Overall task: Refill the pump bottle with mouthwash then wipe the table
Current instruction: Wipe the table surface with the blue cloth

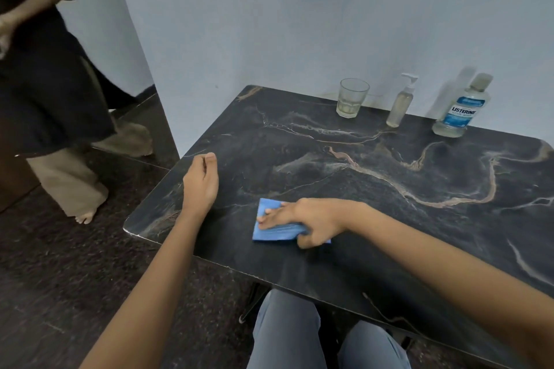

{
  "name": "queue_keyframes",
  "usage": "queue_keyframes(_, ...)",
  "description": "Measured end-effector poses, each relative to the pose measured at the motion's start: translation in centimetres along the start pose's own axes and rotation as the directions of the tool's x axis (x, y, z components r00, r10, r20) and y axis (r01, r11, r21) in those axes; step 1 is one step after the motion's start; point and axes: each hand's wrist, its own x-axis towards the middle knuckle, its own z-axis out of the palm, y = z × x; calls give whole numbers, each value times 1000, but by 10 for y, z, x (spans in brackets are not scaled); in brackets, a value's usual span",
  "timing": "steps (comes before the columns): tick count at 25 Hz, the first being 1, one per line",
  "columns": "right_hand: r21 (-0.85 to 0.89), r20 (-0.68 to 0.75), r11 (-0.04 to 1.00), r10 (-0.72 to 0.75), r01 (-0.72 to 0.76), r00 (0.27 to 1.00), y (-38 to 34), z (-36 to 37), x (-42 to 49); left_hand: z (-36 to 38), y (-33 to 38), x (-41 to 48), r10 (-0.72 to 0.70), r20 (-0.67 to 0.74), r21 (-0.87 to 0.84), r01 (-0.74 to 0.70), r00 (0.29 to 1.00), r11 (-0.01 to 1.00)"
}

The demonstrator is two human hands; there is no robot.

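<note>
1. Two hands of mine are over the table (389, 219). My right hand (311, 220), in the lower middle of the frame, has its fingers straight and together, pressed flat on a blue cloth (269, 232). The thumb is down against the cloth's near edge.
2. My left hand (201, 181), left of centre, is at the table's left edge with fingers loosely curled, holding nothing. I cannot tell whether it touches the top.
3. The cloth lies on the dark, marble-veined top near its front left corner.
4. In the upper right, three things stand apart in a row by the wall. From the left they are a glass (352, 98) with a little pale liquid, the pump bottle (400, 105) holding pale yellowish liquid, and the capped mouthwash bottle (463, 108).
5. Its blue-and-white label reads "LISTERINE"; the smaller print is too blurred for me to be sure of.
6. At the upper left another person (45, 84) stands barefoot on the floor.
</note>
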Motion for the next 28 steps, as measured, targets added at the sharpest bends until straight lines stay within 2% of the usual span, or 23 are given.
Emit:
queue_keyframes(3, -110, -168, 971, 192, -212, 967, 39, -13, -24, 17, 5, 0, 15, 59, -4, -15, 998, 1000)
queue_keyframes(5, -110, -364, 928, 296, -356, 883, 67, -23, -34, 31, 10, 1, 39, 93, -1, -40, 995, 999)
queue_keyframes(7, -45, -501, 916, 325, -399, 802, 88, -36, -39, 44, 14, 4, 61, 117, 5, -62, 991, 998)
queue_keyframes(10, 25, -633, 912, 331, -409, 700, 106, -66, -41, 64, 19, 13, 91, 155, 27, -96, 984, 995)
queue_keyframes(12, 75, -662, 899, 368, -430, 653, 115, -92, -38, 79, 25, 22, 119, 173, 49, -129, 978, 990)
queue_keyframes(16, 118, -646, 871, 432, -477, 629, 139, -140, -8, 111, 35, 52, 173, 223, 102, -199, 959, 975)
queue_keyframes(21, 107, -740, 836, 428, -538, 519, 182, -191, 58, 142, 35, 88, 215, 261, 248, -280, 941, 927)
queue_keyframes(25, 43, -781, 734, 448, -678, 436, 210, -210, 112, 152, 24, 92, 304, 226, 329, -366, 925, 870)
queue_keyframes(28, -74, -794, 647, 422, -759, 437, 223, -214, 138, 154, 21, 93, 329, 213, 335, -385, 920, 860)
